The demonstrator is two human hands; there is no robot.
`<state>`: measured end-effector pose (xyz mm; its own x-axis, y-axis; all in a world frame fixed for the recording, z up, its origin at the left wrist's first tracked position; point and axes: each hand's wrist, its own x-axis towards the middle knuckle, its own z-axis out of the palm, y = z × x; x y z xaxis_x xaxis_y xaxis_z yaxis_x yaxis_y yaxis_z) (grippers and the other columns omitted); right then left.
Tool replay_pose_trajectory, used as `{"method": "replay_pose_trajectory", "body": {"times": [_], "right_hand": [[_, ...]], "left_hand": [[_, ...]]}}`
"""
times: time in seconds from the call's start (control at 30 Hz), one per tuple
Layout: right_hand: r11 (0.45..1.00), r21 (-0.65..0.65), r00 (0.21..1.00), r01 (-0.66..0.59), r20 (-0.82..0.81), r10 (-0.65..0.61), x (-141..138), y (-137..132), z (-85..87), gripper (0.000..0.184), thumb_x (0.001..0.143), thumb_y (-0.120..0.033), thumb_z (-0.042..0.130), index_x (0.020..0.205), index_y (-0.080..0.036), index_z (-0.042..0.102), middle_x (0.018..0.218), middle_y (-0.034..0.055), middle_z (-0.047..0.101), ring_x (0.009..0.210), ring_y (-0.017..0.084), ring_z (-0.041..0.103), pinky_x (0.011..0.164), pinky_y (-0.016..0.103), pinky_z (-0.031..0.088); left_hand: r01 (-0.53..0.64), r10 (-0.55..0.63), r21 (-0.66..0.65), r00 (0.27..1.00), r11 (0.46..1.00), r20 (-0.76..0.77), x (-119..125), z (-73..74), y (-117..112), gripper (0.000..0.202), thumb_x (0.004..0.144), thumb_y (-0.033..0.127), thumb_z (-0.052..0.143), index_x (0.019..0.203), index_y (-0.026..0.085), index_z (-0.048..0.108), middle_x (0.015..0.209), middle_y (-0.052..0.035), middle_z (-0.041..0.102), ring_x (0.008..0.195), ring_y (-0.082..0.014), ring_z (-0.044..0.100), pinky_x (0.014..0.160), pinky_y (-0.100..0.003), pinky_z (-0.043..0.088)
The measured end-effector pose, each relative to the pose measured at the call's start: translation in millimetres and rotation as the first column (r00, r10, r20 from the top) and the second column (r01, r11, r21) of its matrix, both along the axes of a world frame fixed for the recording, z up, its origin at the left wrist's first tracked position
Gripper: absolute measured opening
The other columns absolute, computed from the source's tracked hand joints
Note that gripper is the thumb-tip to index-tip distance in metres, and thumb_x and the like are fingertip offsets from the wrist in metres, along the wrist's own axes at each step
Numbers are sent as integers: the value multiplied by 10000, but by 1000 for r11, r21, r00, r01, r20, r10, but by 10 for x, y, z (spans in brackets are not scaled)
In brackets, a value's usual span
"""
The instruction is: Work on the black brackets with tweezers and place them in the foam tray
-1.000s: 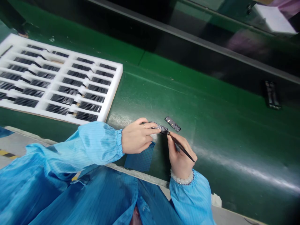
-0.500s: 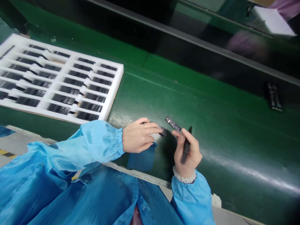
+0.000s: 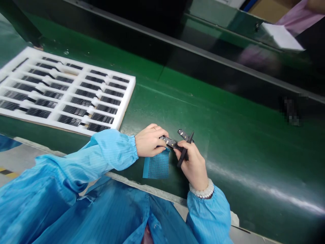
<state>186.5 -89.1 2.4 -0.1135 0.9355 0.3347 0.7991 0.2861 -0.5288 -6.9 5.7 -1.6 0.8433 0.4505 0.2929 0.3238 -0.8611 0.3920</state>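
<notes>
My left hand [image 3: 149,141] is closed in a pinch on a small black part [image 3: 169,142] with gold contacts, held just above the green conveyor belt [image 3: 228,135]. My right hand [image 3: 193,163] is wrapped round black tweezers [image 3: 185,151] that point up and away, and its fingertips touch the right end of the same part. A second small black part [image 3: 184,135] lies on the belt just beyond the tweezers' tip. A blue dotted sheet [image 3: 156,165] lies flat under my hands.
A white foam tray [image 3: 128,98] with several rows of black parts sits on the belt at the left. A dark rail [image 3: 203,51] runs along the belt's far side. Another dark part [image 3: 291,109] lies at the far right. A person's pink sleeve [image 3: 297,15] shows top right.
My right hand swung the tweezers' tip away from the part, upright into the fist, then came back so its fingers touch the part. The view shifted slightly down.
</notes>
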Motion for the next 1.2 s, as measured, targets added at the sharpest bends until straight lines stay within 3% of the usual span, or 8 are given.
{"method": "replay_pose_trajectory", "body": {"times": [0.17,0.33,0.57,0.73,0.87,0.97,1.1,1.2], "right_hand": [[965,127,973,227,15,-231,258,115,0,203,816,-256,642,1003,-234,565,938,50,649,931,211,608,829,356,493],[971,32,968,237,73,-239,370,255,-75,172,808,-279,634,964,-224,588,920,56,654,953,236,583,819,394,492],[914,99,905,392,-217,-365,208,79,-21,222,867,-267,563,1079,-208,589,979,76,674,940,210,630,848,403,486],[963,-44,734,264,-639,-231,-65,-84,7,299,915,-282,496,1201,-225,564,826,36,699,677,149,660,574,300,535],[967,-153,602,205,-759,-248,-131,-144,6,248,911,-306,506,1098,-202,631,818,50,709,630,147,674,509,282,553],[961,-230,611,153,-743,-275,-142,-166,16,209,875,-272,572,1066,-224,642,846,46,719,679,159,695,564,297,585],[968,-223,741,113,-630,-232,-157,-186,11,182,803,-247,663,983,-241,688,960,68,689,868,207,691,689,345,603],[963,-225,716,150,-647,-262,-161,-198,9,195,801,-252,665,993,-232,683,1006,76,684,864,208,698,738,366,604]], "left_hand": [[17,-17,-2,1000,1000,7,-17,3,13,216,872,275,523,783,205,707,1064,-42,628,946,-181,555,914,-352,325],[36,-36,13,999,999,-9,-36,83,-45,196,861,287,538,792,214,707,1165,-41,602,1006,-204,537,893,-364,317],[64,-71,-149,996,987,-47,-67,88,-54,232,908,316,486,842,218,685,788,8,677,779,-134,588,759,-290,349],[70,-91,-296,994,952,-57,-66,50,-17,214,914,353,517,979,233,682,894,12,714,839,-131,639,746,-241,402],[23,-57,-347,994,937,-88,-40,67,-1,217,847,387,624,985,233,689,892,12,723,830,-131,658,769,-220,433],[-18,-14,-370,997,929,-82,-34,81,1,208,818,381,660,943,218,694,867,15,723,814,-129,661,776,-219,442],[-3,-9,-365,1000,931,-30,-43,86,0,133,843,322,631,877,215,701,824,27,721,777,-114,653,759,-215,422],[3,-9,-341,1000,940,-17,-52,85,-2,111,848,300,615,843,231,703,800,43,720,767,-107,647,733,-223,387]]}}
